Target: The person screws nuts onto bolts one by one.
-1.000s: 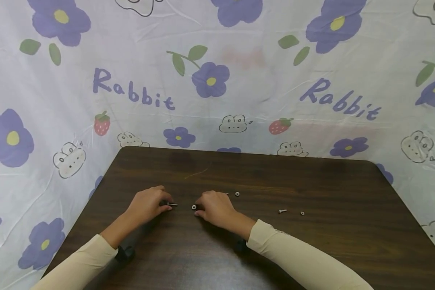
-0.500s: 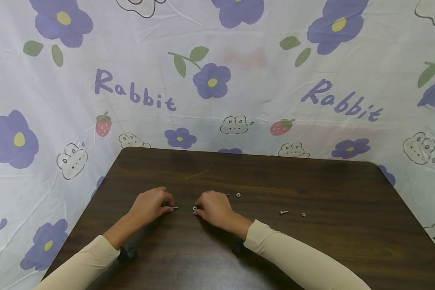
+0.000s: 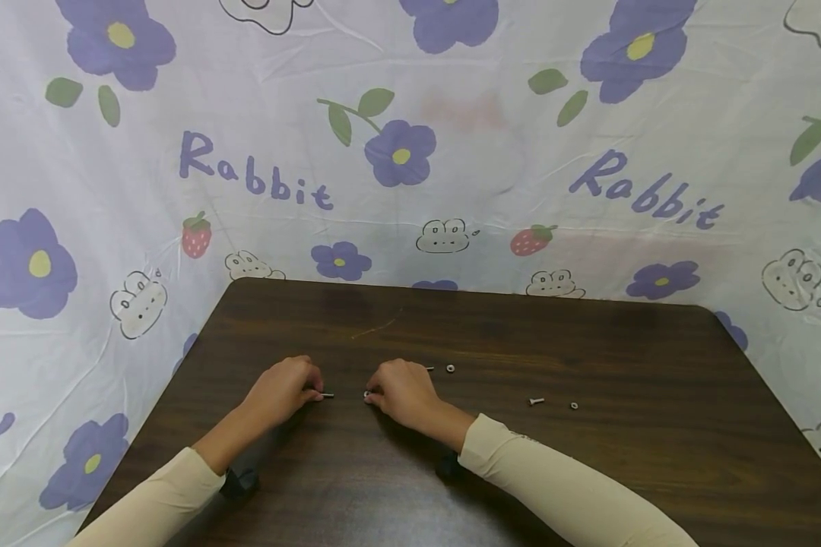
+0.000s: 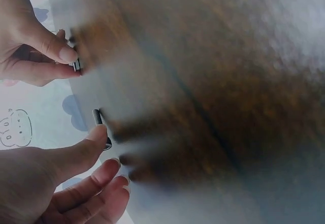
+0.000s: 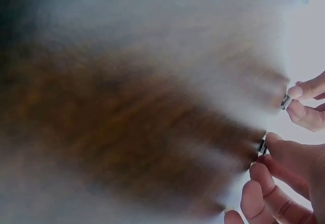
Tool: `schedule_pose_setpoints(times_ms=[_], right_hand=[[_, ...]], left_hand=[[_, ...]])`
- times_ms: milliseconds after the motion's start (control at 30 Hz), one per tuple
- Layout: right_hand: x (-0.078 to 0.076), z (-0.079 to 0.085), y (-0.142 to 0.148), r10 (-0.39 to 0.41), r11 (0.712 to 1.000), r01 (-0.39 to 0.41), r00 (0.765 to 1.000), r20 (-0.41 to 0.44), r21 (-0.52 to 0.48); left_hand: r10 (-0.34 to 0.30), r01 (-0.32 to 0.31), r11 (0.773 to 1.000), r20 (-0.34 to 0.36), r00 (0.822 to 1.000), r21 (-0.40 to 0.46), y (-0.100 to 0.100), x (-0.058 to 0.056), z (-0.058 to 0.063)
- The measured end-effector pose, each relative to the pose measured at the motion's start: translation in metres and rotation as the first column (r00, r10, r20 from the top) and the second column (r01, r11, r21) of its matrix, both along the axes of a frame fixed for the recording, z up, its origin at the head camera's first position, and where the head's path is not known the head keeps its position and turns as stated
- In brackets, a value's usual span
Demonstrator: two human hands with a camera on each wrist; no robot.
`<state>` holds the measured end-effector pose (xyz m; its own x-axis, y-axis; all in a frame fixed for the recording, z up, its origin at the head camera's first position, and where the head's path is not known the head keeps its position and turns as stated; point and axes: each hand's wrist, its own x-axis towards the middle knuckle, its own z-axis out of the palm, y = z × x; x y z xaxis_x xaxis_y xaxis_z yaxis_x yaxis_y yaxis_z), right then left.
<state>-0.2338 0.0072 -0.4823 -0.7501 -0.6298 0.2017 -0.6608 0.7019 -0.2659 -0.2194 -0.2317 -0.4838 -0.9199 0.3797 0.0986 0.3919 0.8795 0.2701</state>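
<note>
Dark brown wood grain marks the tabletop. Over it, the left hand pinches a metal bolt near its head, shank toward the right hand, which pinches a small nut. Bolt and nut stand apart. Farther right lie a loose nut, a second bolt and a third nut; a metal tip just beyond the right hand may be another bolt, mostly hidden.

Reads "Rabbit" in purple on flowered cloth, above the worktop's far edge toward its left corner, plus a second "Rabbit" toward the right corner.
</note>
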Motion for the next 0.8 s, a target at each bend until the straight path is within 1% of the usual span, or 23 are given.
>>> schedule_pose_setpoints(times_ms=[100,167,333,467,567,700,800], right_hand=[[0.0,0.0,0.0,0.006,1.0,-0.006,1.0,-0.003,-0.006],[-0.001,0.0,0.0,0.007,1.0,-0.007,1.0,-0.002,-0.005],[-0.003,0.001,0.001,0.026,1.0,-0.026,1.0,0.007,-0.01],[-0.006,0.006,0.006,0.049,0.998,-0.046,0.998,0.041,-0.053],[-0.006,0.014,0.011,0.077,0.994,-0.071,0.995,0.064,-0.086],[-0.003,0.021,0.02,0.117,0.986,-0.107,0.991,0.072,-0.129],[-0.001,0.023,0.026,0.13,0.98,-0.119,0.99,0.058,-0.157]], left_hand=[[0.02,-0.021,0.999,0.014,1.0,0.026,0.0,0.001,0.002],[0.024,-0.025,0.998,0.011,1.0,0.051,0.0,0.002,0.003],[0.012,-0.012,0.994,-0.004,1.0,0.104,0.0,0.002,0.005],[0.006,-0.009,0.99,0.023,1.0,0.144,0.002,0.003,0.004],[-0.001,-0.006,0.985,0.039,0.999,0.175,0.003,0.004,0.003],[-0.017,0.014,0.979,0.015,1.0,0.202,0.004,0.005,0.002],[-0.028,0.028,0.973,-0.003,1.0,0.228,0.005,0.005,0.001]])
